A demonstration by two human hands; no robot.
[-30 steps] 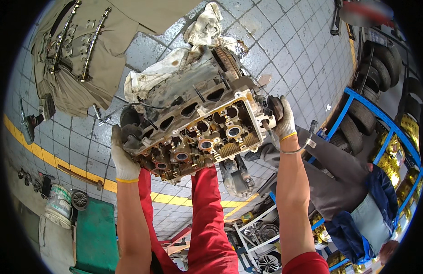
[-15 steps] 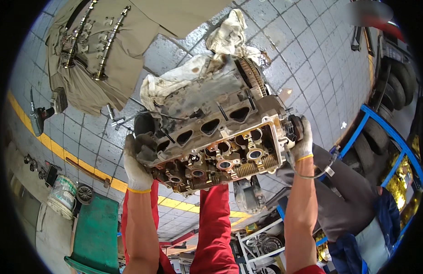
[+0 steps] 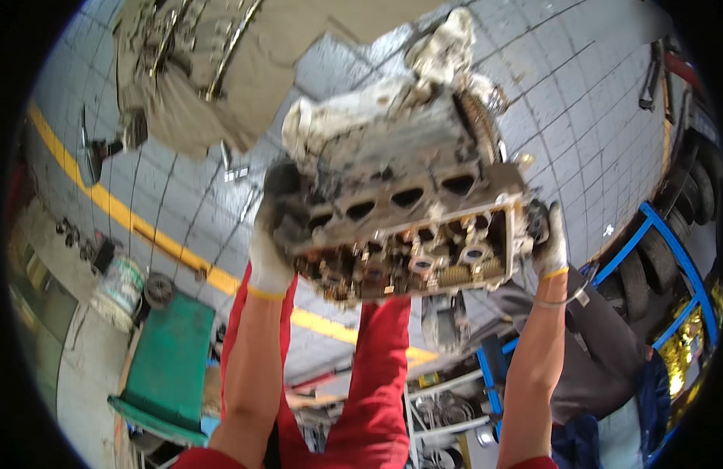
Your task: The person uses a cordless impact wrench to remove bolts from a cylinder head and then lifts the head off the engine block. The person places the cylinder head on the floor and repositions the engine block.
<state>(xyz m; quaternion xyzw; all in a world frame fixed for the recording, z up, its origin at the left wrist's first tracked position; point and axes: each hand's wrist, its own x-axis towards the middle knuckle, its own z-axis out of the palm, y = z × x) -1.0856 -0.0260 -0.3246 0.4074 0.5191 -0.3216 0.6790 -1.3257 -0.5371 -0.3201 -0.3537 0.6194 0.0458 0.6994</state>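
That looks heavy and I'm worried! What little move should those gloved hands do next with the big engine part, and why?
I'd probably firm up both grips first: the left hand and right hand hold opposite ends of the engine part, and the red trouser legs show just below its near edge. I can't tell whether anything underneath supports it.

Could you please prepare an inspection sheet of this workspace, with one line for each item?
Surface: grey tiled floor with a yellow stripe.
Job's things: cylinder head, valve side visible, slightly blurred.
Clutter: brown cloth bearing camshafts; power drill; pale rag.
Hands: left hand and right hand, both gloved, hold opposite ends.
Cables: thin cable at the right wrist.
Surroundings: blue rack, tyres, white bucket, another person's grey trousers.
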